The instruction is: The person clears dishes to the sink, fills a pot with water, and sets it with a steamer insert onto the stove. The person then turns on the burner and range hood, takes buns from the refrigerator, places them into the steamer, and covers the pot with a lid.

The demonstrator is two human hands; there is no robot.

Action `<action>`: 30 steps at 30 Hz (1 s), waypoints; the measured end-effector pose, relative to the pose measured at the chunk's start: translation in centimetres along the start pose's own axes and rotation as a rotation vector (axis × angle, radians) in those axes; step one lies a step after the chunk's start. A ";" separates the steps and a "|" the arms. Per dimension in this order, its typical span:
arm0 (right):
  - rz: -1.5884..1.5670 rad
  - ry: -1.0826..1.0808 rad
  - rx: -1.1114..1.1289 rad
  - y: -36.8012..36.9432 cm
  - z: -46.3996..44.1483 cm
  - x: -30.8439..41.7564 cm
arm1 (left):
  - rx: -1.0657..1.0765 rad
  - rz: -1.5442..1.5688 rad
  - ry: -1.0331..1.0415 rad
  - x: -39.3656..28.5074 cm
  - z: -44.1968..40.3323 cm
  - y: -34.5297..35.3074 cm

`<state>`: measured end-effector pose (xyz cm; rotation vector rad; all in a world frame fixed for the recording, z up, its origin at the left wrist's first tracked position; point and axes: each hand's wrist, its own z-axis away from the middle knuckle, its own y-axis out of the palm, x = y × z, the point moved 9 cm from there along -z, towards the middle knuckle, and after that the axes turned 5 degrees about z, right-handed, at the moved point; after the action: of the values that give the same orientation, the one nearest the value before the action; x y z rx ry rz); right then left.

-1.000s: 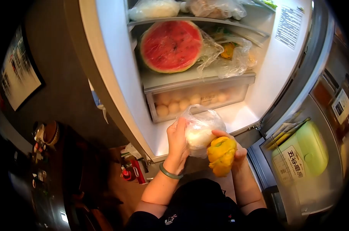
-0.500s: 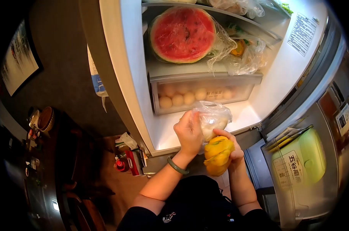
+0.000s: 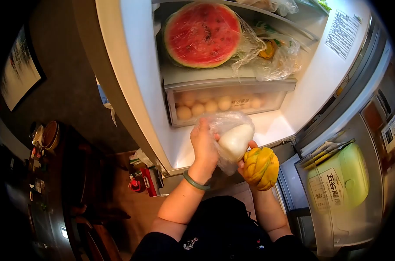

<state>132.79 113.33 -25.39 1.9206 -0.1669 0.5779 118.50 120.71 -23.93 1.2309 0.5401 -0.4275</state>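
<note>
My left hand point(image 3: 204, 145), with a green bangle at the wrist, grips a clear plastic bag point(image 3: 223, 119). A smooth white item point(image 3: 235, 141) lies in or against the bag, between my hands; its exact nature is unclear. My right hand point(image 3: 249, 167) holds a yellow, ribbed, pumpkin-like vegetable point(image 3: 262, 168), which hides most of the palm. Its fingertips touch the lower edge of the white item. Both hands are in front of the open fridge, just below the egg drawer point(image 3: 232, 102).
Above the drawer sit a wrapped watermelon half point(image 3: 202, 35) and plastic bags point(image 3: 280, 58). The open fridge door on the right holds a green container point(image 3: 352, 176). At left are a dark table point(image 3: 53, 209) and a red bottle point(image 3: 137, 184) near the floor.
The white item now shows more plainly, with the bag gathered toward my left hand. The yellow vegetable has turned and shifted right. The view has moved slightly.
</note>
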 end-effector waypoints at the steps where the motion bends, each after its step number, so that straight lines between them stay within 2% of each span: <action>1: -0.009 -0.043 -0.015 0.3 0.0 0.4 | 0.001 -0.002 0.001 0.0 0.1 0.0; 2: -0.012 -0.045 -0.013 1.0 0.1 0.7 | 0.154 -0.242 0.368 -3.0 1.0 1.8; 3: 0.124 -0.046 -0.031 1.9 0.2 1.1 | 0.308 -0.484 0.733 -5.0 3.0 4.0; 4: 0.259 -0.048 -0.051 2.1 0.4 1.3 | 0.313 -0.490 0.732 -4.9 2.9 4.2; 6: 0.257 -0.029 -0.048 1.7 0.7 1.2 | 0.304 -0.351 0.524 -3.8 1.6 3.9; 7: 0.260 -0.004 -0.040 1.4 0.8 1.1 | 0.307 -0.354 0.521 -3.5 0.9 3.4; 9: 0.169 0.009 0.019 1.5 0.5 0.7 | 0.175 0.212 -0.274 2.6 -1.7 0.8; 11: 0.079 0.018 0.085 1.4 0.3 0.3 | 0.118 0.261 -0.277 2.7 -1.4 0.2; 13: -0.183 -0.011 0.172 1.3 0.7 0.3 | 0.061 0.313 -0.278 1.8 -0.7 0.7; 15: -0.247 -0.039 0.167 0.8 1.3 0.5 | -0.126 0.188 0.153 -2.8 -0.6 -0.3; 16: -0.310 -0.065 0.161 0.5 1.5 0.9 | -0.119 0.186 0.155 -3.1 -1.0 -0.8; 18: -0.246 -0.135 0.090 1.6 1.4 2.6 | 0.186 -0.639 0.819 -8.1 1.0 2.3; 19: -0.183 -0.201 0.014 1.6 1.2 3.8 | 0.199 -0.638 0.821 -8.1 1.5 2.3; 20: -0.057 -0.091 0.194 3.2 0.8 4.6 | 0.323 -0.841 0.901 -8.0 3.2 4.1; 21: -0.053 -0.100 0.199 4.1 0.4 5.1 | 0.447 -1.043 0.979 -7.6 4.8 5.6; 22: 0.123 -0.146 0.092 4.7 0.1 5.7 | 0.687 -0.929 0.816 -6.6 5.3 6.5; 23: 0.298 -0.191 -0.017 5.5 -0.2 6.5 | 0.695 -0.925 0.823 -7.0 6.4 7.1; 24: 0.382 -0.135 -0.188 5.5 -0.7 6.6 | 0.811 -0.723 0.603 -6.3 7.4 7.8; 25: 0.387 -0.135 -0.186 6.4 -1.4 6.9 | 0.909 -0.517 0.380 -5.5 8.0 8.2; 26: 0.575 -0.067 -0.142 7.5 -2.3 6.5 | 0.958 -0.671 0.456 -4.4 7.0 7.8; 27: 0.761 0.004 -0.096 8.1 -3.1 6.1 | 0.953 -0.666 0.459 -3.7 6.4 7.3; 29: 0.856 0.086 -0.032 8.5 -4.3 5.4 | 0.876 -0.341 0.179 -1.8 4.6 5.9; 30: 1.070 0.060 0.075 9.5 -5.0 4.8 | 0.870 -0.334 0.181 -1.0 4.0 5.0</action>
<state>131.85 114.57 -13.73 1.7679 -1.1812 1.3392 121.22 118.36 -18.54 2.0342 0.7530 -0.8953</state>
